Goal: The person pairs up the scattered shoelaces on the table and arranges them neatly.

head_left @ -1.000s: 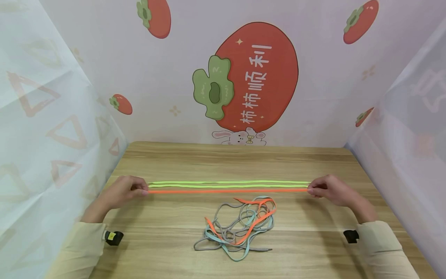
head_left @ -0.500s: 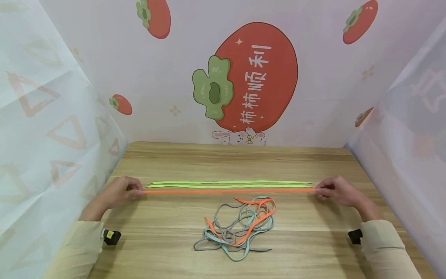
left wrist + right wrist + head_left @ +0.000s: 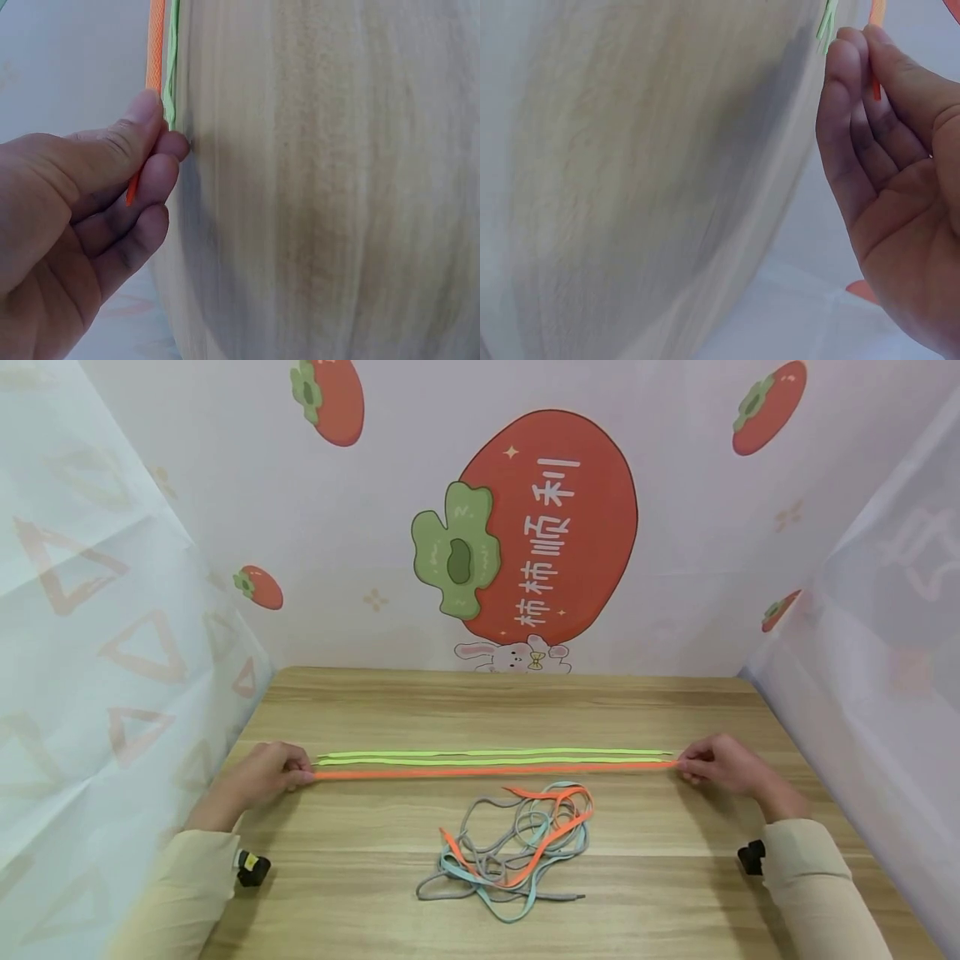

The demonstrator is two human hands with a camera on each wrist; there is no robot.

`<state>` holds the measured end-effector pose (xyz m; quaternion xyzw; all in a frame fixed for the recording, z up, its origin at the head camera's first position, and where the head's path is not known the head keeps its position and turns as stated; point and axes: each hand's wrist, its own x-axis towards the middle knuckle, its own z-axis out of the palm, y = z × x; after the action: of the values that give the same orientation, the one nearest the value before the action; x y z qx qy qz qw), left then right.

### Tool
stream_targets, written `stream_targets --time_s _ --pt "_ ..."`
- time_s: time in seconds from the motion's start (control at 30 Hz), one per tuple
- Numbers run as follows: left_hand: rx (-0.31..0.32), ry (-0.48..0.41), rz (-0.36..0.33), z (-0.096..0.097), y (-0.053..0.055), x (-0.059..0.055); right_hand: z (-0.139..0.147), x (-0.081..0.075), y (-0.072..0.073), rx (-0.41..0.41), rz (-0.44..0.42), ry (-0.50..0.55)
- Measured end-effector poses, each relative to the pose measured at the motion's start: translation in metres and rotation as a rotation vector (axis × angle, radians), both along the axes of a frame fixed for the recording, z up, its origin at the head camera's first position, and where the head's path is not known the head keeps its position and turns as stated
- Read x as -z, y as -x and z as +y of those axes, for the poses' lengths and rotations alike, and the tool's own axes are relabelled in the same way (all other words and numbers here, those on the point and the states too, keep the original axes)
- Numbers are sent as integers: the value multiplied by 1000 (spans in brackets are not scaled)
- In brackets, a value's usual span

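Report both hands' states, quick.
Left hand: closed, pinching one end of the straight orange lace.
Right hand: closed, pinching its other end.

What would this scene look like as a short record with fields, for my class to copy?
Held: flat orange woven lace, stretched nearly straight
Left grip: pinches one end
Right grip: pinches the other end
Laid out: two flat yellow-green laces, side by side, just beyond the orange lace
Pile: tangled grey, pale-blue and orange laces, on its near side
Surface: wood-grain tabletop
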<state>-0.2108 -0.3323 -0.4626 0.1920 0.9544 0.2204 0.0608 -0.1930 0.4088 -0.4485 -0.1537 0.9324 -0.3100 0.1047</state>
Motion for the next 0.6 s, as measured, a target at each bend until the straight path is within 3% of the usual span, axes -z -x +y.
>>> stream_targets --time_s 0.43,0.6 --pt "-28 88 25 19 4 0 -12 5 4 0 -61 -61" --pt "-15 77 15 26 1 -4 -16 4 7 14 -69 -82"
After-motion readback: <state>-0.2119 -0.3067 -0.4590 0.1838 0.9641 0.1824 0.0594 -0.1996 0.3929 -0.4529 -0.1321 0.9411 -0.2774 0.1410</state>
